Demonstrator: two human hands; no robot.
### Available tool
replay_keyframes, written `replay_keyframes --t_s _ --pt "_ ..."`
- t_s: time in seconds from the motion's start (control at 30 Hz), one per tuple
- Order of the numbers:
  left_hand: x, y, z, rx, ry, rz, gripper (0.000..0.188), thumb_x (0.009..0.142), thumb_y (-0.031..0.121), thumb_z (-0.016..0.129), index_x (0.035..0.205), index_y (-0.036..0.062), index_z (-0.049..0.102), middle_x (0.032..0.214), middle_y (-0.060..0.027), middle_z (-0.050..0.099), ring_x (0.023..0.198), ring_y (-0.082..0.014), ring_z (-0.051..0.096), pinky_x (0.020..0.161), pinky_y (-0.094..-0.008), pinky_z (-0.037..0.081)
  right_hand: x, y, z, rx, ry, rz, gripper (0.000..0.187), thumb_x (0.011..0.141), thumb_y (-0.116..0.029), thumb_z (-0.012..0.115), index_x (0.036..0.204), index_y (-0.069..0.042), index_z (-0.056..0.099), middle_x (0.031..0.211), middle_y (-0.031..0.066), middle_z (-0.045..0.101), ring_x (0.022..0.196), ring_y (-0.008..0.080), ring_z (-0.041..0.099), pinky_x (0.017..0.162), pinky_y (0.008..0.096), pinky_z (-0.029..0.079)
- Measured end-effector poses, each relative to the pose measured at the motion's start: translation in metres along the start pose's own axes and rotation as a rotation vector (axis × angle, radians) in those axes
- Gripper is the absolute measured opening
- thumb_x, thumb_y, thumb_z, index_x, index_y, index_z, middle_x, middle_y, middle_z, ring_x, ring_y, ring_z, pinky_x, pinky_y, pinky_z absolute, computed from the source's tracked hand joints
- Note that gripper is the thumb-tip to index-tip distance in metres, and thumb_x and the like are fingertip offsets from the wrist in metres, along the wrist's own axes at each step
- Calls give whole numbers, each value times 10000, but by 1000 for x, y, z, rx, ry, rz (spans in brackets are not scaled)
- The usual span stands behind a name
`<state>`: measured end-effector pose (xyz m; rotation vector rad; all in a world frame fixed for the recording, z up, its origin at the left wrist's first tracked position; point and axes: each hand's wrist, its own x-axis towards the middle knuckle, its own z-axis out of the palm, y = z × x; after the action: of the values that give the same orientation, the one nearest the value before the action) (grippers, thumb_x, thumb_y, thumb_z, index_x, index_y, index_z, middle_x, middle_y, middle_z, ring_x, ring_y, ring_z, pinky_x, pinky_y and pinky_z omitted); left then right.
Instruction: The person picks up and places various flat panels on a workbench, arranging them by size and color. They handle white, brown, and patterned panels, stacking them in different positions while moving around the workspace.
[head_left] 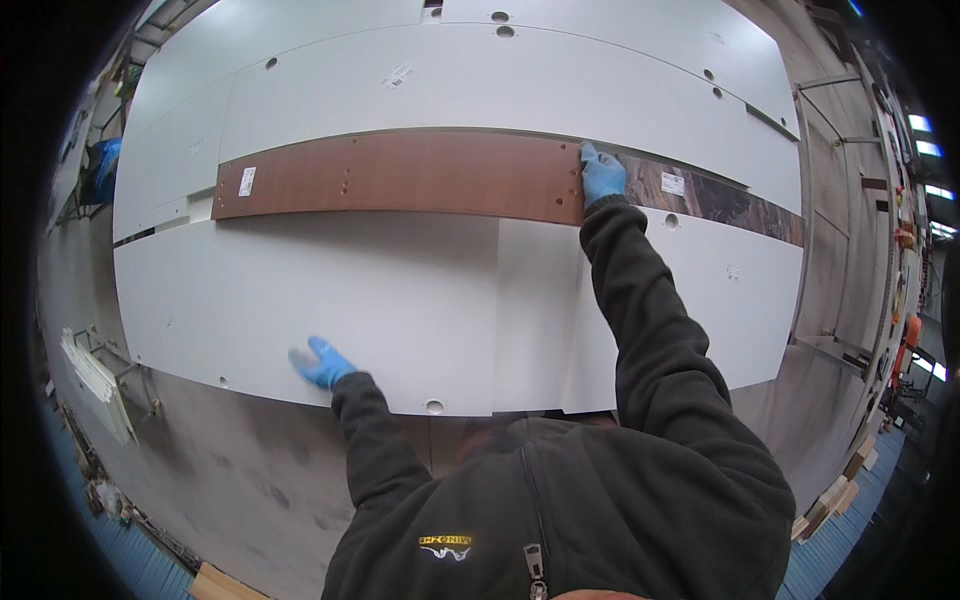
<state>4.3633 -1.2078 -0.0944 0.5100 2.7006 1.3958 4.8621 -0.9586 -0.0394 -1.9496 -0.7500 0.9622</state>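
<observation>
A long brown board [440,178] with small drilled holes and a white label near its left end lies across large white panels. My right hand [603,175], in a blue glove, is closed on the board's right end, with the fingers curled at its edge. My left hand [324,366], also in a blue glove, hovers over or touches the near white panel [400,300]; I cannot tell which. Its fingers are apart, slightly blurred, and hold nothing. Right of the brown board, a dark marbled strip [745,207] with a white label lies among the white panels.
More white panels [600,75] with round holes lie at the far side. Metal racking [840,145] stands at the right, beside a brownish surface. At the left are a stack of pale strips [97,385] and a blue item [103,165]. Wood pieces [830,505] lie lower right.
</observation>
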Motion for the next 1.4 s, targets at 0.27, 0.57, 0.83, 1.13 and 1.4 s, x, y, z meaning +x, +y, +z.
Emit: replay_keyframes --t_s 0.27,0.57,0.83,1.13,1.4 --pt "-16 149 114 -1034 -883 -996 546 1005 502 542 1313 52 577 1358 -120 606 1224 -301 585 1033 -458 490 -97 -17 -29 137 73 -74 388 987 -344 625 951 40 670 813 61 668 739 134 571 697 318 491" --pt "-48 180 41 -1139 -937 -899 348 955 231 689 1273 107 627 1276 -61 670 1178 -245 623 1026 -409 507 -149 33 -85 73 56 -148 378 1018 -338 584 1072 27 665 966 110 699 871 178 635 812 336 525" --pt "-115 104 -162 -1018 -1164 -967 434 849 -11 662 1277 8 588 1295 -114 645 1215 -281 605 1097 -435 459 -217 124 -166 -100 41 -511 336 1027 -327 556 1031 -6 655 879 121 663 797 210 617 765 340 521" --pt "-247 -15 -340 -1007 -854 -1302 304 741 -109 565 1010 4 653 1059 -95 696 1066 -293 629 1094 -464 429 -282 116 -225 -174 -380 -633 254 1019 -281 537 918 -59 608 727 121 560 644 245 563 632 362 485" --pt "-252 -84 -397 -1082 -813 -1382 195 766 -57 565 935 -11 648 1061 -103 687 1104 -290 609 1139 -453 381 -341 140 -203 -290 -454 -602 286 1015 -302 532 883 -59 604 716 140 565 639 281 566 623 381 477"
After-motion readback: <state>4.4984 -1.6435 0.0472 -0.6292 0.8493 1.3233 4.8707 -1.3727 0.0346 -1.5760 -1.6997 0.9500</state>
